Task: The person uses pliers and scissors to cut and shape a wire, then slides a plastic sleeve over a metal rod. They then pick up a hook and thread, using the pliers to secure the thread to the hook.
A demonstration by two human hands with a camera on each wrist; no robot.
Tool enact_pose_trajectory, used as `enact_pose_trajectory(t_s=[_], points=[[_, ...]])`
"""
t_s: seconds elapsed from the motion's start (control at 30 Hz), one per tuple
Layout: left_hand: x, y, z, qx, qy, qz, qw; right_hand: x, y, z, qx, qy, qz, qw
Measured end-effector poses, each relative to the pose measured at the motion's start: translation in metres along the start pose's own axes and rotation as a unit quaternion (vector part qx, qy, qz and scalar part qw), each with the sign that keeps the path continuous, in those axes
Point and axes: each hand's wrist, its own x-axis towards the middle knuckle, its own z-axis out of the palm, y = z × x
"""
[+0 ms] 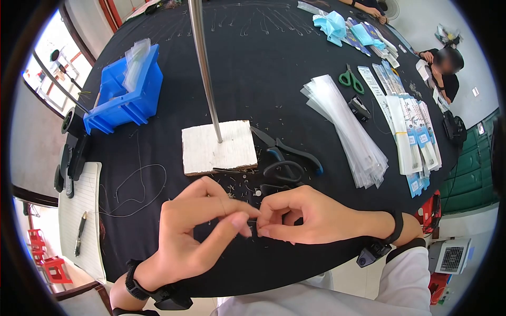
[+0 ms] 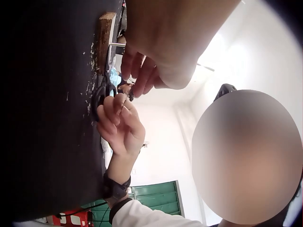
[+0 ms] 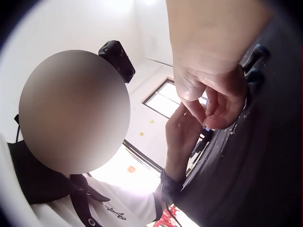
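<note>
My left hand (image 1: 195,226) and right hand (image 1: 316,216) meet fingertip to fingertip over the near edge of the black table. A very fine line (image 1: 253,221) runs between them, pinched by thumb and forefinger on both sides. Its ends are hidden by the fingers. In the left wrist view, the right hand (image 2: 120,125) curls upward under the left fingers. Just beyond the hands lie black-handled pliers (image 1: 301,154) with blue tips and black scissors (image 1: 284,164). A white board (image 1: 205,150) with an upright metal rod (image 1: 205,68) stands behind, tiny scraps scattered before it.
A loose loop of line (image 1: 165,183) and a notebook (image 1: 79,210) with a pen (image 1: 80,234) lie left. A blue bin (image 1: 150,89) stands farther back. Clear sleeves (image 1: 348,131), green scissors (image 1: 351,79) and printed packets (image 1: 416,131) lie right. Another person (image 1: 448,68) sits beyond.
</note>
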Motion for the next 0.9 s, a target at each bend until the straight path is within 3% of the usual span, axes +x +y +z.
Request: enact_pose_trajectory(t_s=[0.03, 0.13, 0.27, 0.4, 0.5, 0.53, 0.57, 0.6, 0.67, 0.7, 0.8, 0.9], points=[[0.000, 0.001, -0.001, 0.010, -0.017, 0.006, 1.000, 0.000, 0.000, 0.000, -0.015, 0.009, -0.010, 1.000], [0.000, -0.004, -0.002, 0.072, -0.071, 0.136, 0.986, -0.001, 0.000, 0.001, -0.062, 0.038, -0.034, 0.997], [0.004, -0.004, 0.004, 0.117, -0.019, 0.196, 0.973, -0.004, -0.003, 0.001, -0.092, 0.079, -0.057, 0.991], [0.001, -0.007, 0.003, 0.094, 0.045, 0.089, 0.991, -0.005, -0.003, 0.000, -0.120, 0.110, -0.070, 0.984], [0.000, -0.009, 0.001, 0.117, 0.103, 0.102, 0.983, -0.006, -0.004, 0.000, -0.182, 0.145, -0.125, 0.965], [-0.001, -0.009, 0.000, 0.129, 0.122, 0.104, 0.979, -0.006, -0.003, 0.001, -0.206, 0.161, -0.144, 0.954], [-0.004, -0.005, 0.003, 0.073, 0.172, 0.034, 0.982, -0.006, -0.001, 0.002, -0.230, 0.178, -0.164, 0.943], [-0.006, -0.006, 0.003, 0.100, 0.192, 0.042, 0.975, -0.006, 0.001, 0.003, -0.254, 0.194, -0.183, 0.930], [-0.010, -0.009, -0.002, 0.153, 0.230, 0.059, 0.959, -0.003, 0.006, 0.004, -0.365, 0.244, -0.276, 0.855], [-0.009, -0.012, -0.002, 0.183, 0.252, 0.106, 0.944, -0.003, 0.008, 0.005, -0.417, 0.266, -0.319, 0.808], [-0.003, -0.004, -0.001, 0.227, 0.179, 0.181, 0.940, -0.005, 0.008, 0.008, -0.475, 0.282, -0.346, 0.758], [0.003, -0.010, 0.011, 0.232, 0.081, 0.202, 0.948, -0.005, 0.009, 0.011, -0.503, 0.286, -0.371, 0.726]])
